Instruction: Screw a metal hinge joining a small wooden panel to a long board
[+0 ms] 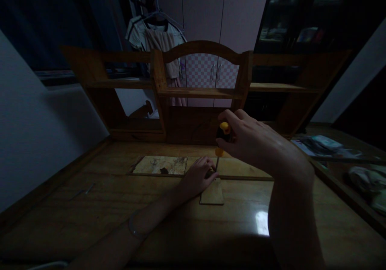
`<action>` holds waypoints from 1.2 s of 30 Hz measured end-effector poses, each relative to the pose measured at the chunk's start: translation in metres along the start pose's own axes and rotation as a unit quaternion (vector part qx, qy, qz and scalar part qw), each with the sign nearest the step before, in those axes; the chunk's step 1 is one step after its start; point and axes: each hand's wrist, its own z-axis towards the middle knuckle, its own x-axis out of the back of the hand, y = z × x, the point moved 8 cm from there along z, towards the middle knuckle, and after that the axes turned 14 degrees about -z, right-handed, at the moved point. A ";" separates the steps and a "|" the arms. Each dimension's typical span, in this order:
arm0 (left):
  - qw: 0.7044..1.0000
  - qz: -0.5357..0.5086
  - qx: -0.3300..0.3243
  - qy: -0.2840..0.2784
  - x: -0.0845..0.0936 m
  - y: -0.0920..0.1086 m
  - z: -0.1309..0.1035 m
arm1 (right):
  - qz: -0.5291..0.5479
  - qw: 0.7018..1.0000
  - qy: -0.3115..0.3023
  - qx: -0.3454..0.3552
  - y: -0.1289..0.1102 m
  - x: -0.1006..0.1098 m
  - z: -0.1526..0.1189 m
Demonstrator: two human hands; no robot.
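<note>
My right hand [245,137] is closed around the yellow and black handle of a screwdriver [223,130], whose shaft points down with the handle above. The screwdriver's tip ends beside the curled fingers of my left hand [197,175]. Those fingers press down at the edge of a long, flat wooden board [244,168]; a small part between them is too dark to make out. Just in front of my left fingertips lies a small, thin wooden piece [212,196]. The long board's left part has a worn, stained surface.
All this lies on a glossy wooden desk [105,217]. A wooden shelf unit [200,93] rises along its back. Thin metal-looking items [83,191] lie at the left. Papers [327,143] and a crumpled cloth-like pile [363,183] are beyond the right edge.
</note>
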 end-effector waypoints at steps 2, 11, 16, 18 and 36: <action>1.000 -0.002 -0.002 0.001 0.000 0.000 0.000 | 0.005 1.000 -0.008 0.013 -0.001 -0.001 0.000; 1.000 0.004 -0.005 -0.004 0.000 0.003 0.000 | 0.009 0.999 -0.029 0.016 -0.001 -0.011 0.006; 1.000 0.002 -0.007 -0.005 0.001 0.004 -0.001 | -0.001 1.000 0.001 -0.026 0.008 -0.003 0.004; 1.000 0.000 -0.005 -0.009 0.001 0.004 -0.001 | 0.001 1.000 0.004 -0.016 0.007 -0.002 0.003; 1.000 -0.006 -0.016 -0.009 -0.001 0.001 -0.001 | 0.015 1.000 -0.021 -0.007 0.007 -0.009 0.002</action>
